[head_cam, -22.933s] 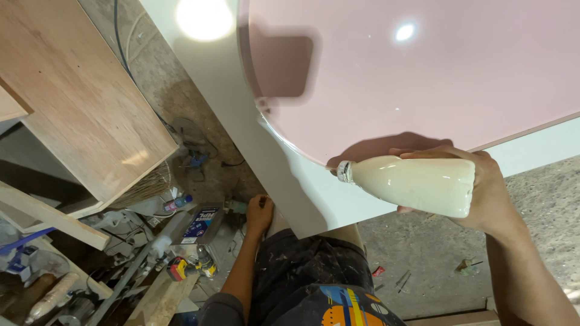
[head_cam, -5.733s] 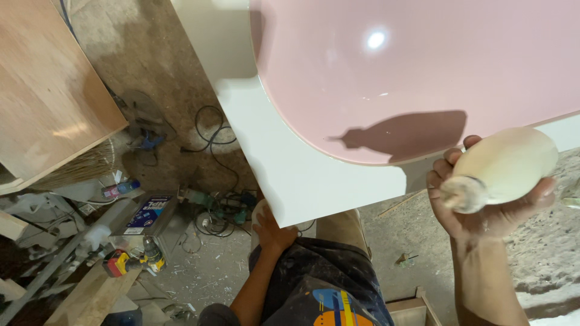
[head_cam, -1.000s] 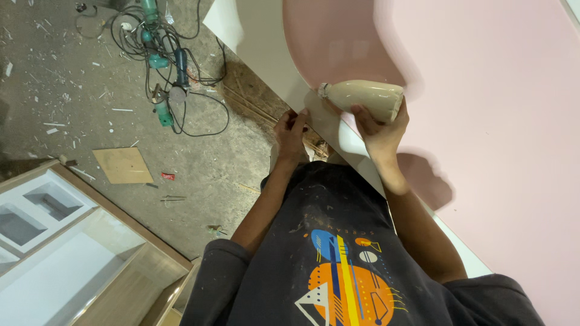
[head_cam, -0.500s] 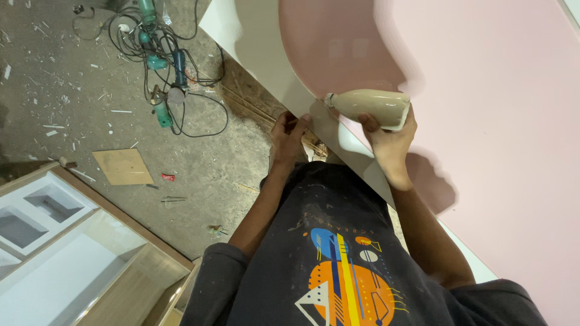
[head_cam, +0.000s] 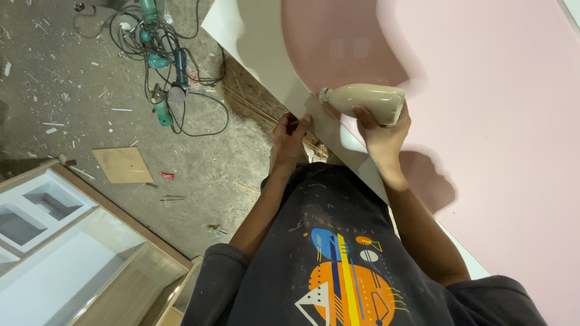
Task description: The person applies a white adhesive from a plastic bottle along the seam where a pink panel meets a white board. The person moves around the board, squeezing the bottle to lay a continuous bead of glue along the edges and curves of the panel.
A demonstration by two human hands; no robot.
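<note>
While the person leans over the work, the right hand (head_cam: pixel 379 131) is wrapped around a cream-coloured plastic squeeze bottle (head_cam: pixel 365 101), fingers curled over its near side and thumb behind it. The bottle lies almost level, its nozzle pointing left and its tip at the curved line where a glossy pink laminate sheet (head_cam: pixel 495 108) meets a white board (head_cam: pixel 266 42) beneath. The pink sheet fills the upper right of the view and shows soft reflections and the dark shadow of the arm. The white board juts out to the left of the pink sheet, with a corner at the far left.

The left hand (head_cam: pixel 289 137) grips the near edge of the white board just left of the bottle, fingers bent over the top face and thumb hidden below; it holds nothing else. The two hands are near each other, not touching.

Below them is the person's dark, paint-flecked shirt with a bright geometric print (head_cam: pixel 344 271).

On the dusty concrete floor (head_cam: pixel 72 84) to the left lies a tangle of black cables with teal power tools (head_cam: pixel 163 60), far from the hands. Nearer lies a small flat square of plywood (head_cam: pixel 122 164), with a small red scrap (head_cam: pixel 167 175) just right of it. At the near left stands a white cabinet carcass with wood-toned edges (head_cam: pixel 66 241), its recessed compartments facing up.
</note>
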